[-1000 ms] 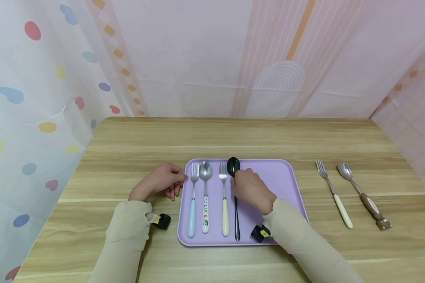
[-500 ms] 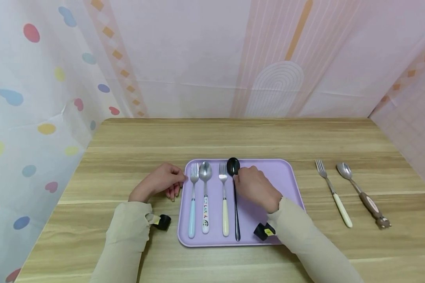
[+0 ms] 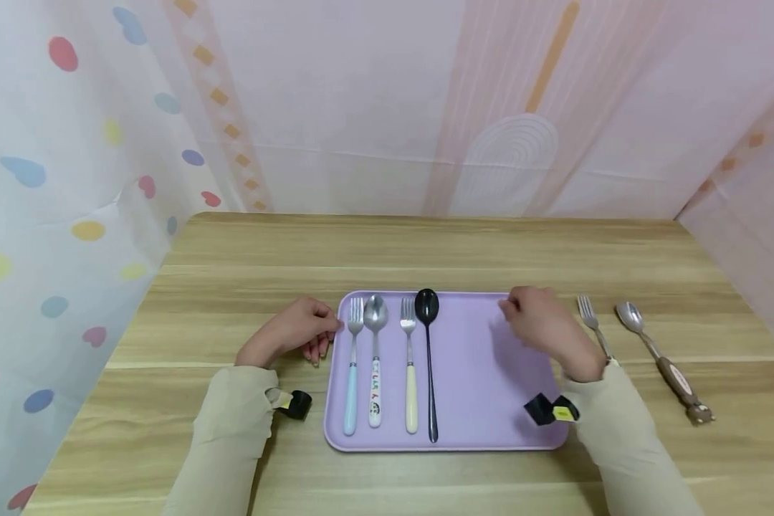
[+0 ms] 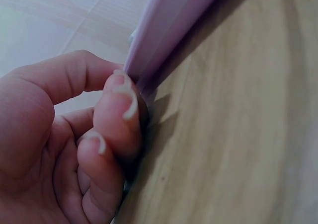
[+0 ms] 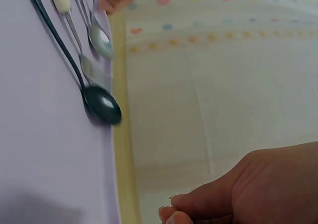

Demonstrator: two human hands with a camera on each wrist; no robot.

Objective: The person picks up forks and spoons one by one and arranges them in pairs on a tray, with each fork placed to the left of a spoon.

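In the head view my left hand (image 3: 294, 332) is at the left edge of a purple tray (image 3: 477, 401); the left wrist view shows thumb and fingertips pinching the tray's rim (image 4: 154, 45). On the tray lie, from left, a blue-handled fork (image 3: 350, 390), a spoon (image 3: 375, 315) with a patterned white handle, a cream-handled fork (image 3: 411, 398) and a black spoon (image 3: 428, 307), side by side with heads away from me. My right hand (image 3: 548, 326) is above the tray's far right part, fingers loosely bent and holding nothing.
To the tray's right on the wooden table (image 3: 426, 251) lie another fork (image 3: 587, 312), its handle hidden behind my right wrist, and a spoon (image 3: 677, 383) with a brown bear-shaped handle end. A patterned curtain (image 3: 361, 107) hangs behind the table.
My right hand has let go of the black spoon and moved right, over the tray's right side. The black spoon stays on the tray. My left hand has stayed at the rim.
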